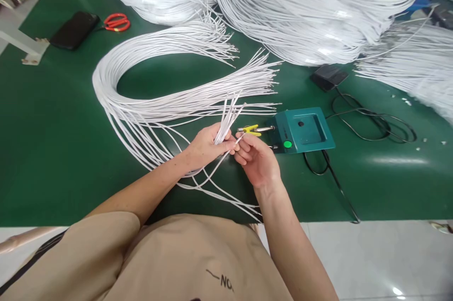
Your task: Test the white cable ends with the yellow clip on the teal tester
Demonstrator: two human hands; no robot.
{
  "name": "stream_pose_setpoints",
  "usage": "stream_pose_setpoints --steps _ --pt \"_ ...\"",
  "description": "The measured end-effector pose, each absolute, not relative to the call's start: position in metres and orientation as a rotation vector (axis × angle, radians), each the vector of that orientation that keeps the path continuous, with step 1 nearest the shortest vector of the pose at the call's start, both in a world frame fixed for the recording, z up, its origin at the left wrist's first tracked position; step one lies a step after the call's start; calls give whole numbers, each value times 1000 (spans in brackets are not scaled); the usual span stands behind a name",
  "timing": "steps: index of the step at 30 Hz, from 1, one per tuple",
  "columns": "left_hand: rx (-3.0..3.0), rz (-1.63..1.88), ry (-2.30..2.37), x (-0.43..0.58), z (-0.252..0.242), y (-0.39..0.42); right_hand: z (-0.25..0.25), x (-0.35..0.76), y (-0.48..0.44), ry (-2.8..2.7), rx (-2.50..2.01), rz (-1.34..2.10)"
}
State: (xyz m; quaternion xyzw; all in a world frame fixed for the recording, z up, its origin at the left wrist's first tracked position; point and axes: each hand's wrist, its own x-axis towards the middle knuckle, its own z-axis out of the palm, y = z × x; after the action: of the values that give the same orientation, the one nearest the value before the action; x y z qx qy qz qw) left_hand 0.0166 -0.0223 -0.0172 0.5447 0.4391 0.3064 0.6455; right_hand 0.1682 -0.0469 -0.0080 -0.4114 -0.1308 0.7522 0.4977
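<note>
My left hand point(207, 146) is closed around a bunch of thin white cords point(230, 117) whose cut ends fan upward. My right hand point(256, 162) pinches a single white cord end beside that bunch, fingertips touching the left hand's. The cords belong to a long looped bundle point(113, 98) lying on the green table point(53, 140). Just right of my hands sits a small teal box point(304, 130) with a green button and a yellow-tipped metal clip point(252, 129) sticking out toward the cords.
Large heaps of white cords point(300, 13) fill the back of the table. Red scissors point(116, 22) and a black phone point(74, 30) lie at back left. A black pedal point(328, 77) and black cables point(375, 124) lie right of the box. White frame legs point(31, 48) stand at left.
</note>
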Motion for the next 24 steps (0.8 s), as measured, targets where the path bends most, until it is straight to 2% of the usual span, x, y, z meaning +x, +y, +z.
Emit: stream_pose_setpoints --steps 6,12,24 --pt "1297 689 1035 18 -10 -24 -3 170 -38 -515 -1138 1781" --pt "1387 673 1089 15 -8 -22 -4 171 -42 -397 -1071 1863" --pt "1257 781 945 14 -15 -20 0 168 -45 -575 -1206 1586"
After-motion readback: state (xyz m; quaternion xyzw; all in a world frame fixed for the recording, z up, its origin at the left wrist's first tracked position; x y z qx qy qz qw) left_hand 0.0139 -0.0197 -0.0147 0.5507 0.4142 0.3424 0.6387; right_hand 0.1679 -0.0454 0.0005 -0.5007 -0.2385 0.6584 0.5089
